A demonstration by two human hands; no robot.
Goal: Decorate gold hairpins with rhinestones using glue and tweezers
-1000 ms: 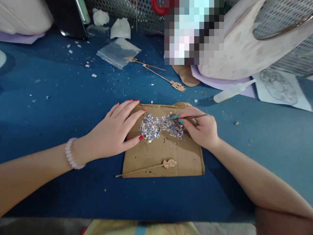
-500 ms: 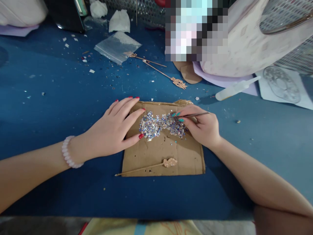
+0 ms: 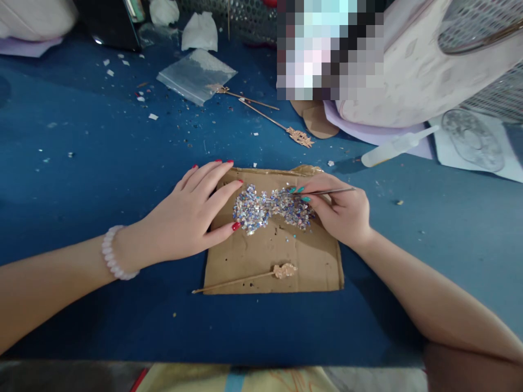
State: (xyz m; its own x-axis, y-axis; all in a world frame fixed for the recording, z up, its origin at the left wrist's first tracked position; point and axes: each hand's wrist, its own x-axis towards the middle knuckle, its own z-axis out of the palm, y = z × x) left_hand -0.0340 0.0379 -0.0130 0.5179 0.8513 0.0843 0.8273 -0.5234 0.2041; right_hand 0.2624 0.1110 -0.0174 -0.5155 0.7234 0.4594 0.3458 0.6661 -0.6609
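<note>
Both hands unmoved on sequins

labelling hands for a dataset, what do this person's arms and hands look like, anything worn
Both forearms are bare, no sleeves. The left hand has red-painted nails and a pale pink bead bracelet at the wrist. The right hand has teal-painted nails and nothing visible on the wrist.

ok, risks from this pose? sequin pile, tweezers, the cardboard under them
1. The sequin pile lies loose on the cardboard; a nudge from the left hand, whose thumb touches the pile's edge, could scatter it onto the blue table.
2. The tweezers in the right hand point into the pile; they might lift several sequins at once.
3. The hairpin lies at the cardboard's near edge and could be knocked off by a forearm.
</note>
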